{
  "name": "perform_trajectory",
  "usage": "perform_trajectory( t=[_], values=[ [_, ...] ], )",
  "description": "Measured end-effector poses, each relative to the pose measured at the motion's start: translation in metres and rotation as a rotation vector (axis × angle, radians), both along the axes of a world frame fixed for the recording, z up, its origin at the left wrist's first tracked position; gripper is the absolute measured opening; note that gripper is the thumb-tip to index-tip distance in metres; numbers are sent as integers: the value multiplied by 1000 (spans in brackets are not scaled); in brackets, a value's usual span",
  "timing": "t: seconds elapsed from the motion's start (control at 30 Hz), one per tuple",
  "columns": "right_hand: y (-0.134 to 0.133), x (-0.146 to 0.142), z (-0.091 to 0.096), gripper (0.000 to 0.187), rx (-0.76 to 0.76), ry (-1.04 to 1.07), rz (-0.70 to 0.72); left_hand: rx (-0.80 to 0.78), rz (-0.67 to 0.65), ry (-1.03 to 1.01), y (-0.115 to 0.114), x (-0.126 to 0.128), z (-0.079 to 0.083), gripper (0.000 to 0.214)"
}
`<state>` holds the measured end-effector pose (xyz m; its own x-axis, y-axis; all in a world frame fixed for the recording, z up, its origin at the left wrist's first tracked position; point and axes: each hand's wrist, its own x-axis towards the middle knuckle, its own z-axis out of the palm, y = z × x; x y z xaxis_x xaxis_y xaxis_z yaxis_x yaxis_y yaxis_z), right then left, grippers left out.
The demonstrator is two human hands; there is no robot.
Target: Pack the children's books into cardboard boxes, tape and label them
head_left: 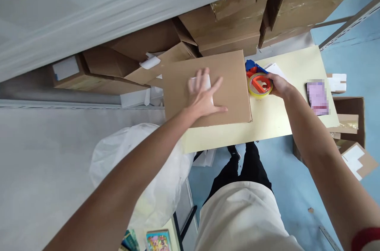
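Observation:
A brown cardboard box (230, 77) lies on the left part of a pale yellow table (273, 118). My left hand (203, 94) rests on its upper face with the fingers spread, partly covering a white label (208, 80). Beside the box's right edge is a tape dispenser (259, 80) in red and blue, loaded with a roll of yellowish clear tape. My right hand (279, 86) is closed around the dispenser's right side; its fingertips are partly hidden behind it. White paper (275, 69) shows just behind that hand.
A phone-like item (318, 98), blurred out, lies at the table's right end. Large cardboard boxes (228, 23) line the back. An open box (348, 104) stands on the floor at right. A white plastic bag (160, 187) bulges at lower left, near a colourful box (158, 240).

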<state>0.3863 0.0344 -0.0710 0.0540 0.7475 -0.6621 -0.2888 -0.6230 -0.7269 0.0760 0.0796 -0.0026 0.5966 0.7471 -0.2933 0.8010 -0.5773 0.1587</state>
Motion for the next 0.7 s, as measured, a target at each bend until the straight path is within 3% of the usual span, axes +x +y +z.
perform_trajectory(
  t=[0.13, 0.23, 0.4, 0.53, 0.6, 0.7],
  values=[
    [-12, 3, -8, 50, 87, -152, 91, -84, -86, -101, -4, 31, -5, 123],
    [-48, 5, -10, 63, 116, -253, 139, -104, -56, -90, -3, 34, -6, 121],
    [-163, -22, 1, 89, -17, -311, 257, -108, -43, -80, -3, 32, -4, 121],
    [-247, -58, 5, 91, -61, -283, 306, -105, -49, -66, -4, 34, -5, 120],
    [-258, -62, 7, 90, -29, -387, 358, -102, -51, -51, -4, 35, -5, 120],
    [-236, -49, 14, 88, 17, -589, 559, -94, -59, -30, -4, 35, -5, 119]
  ],
)
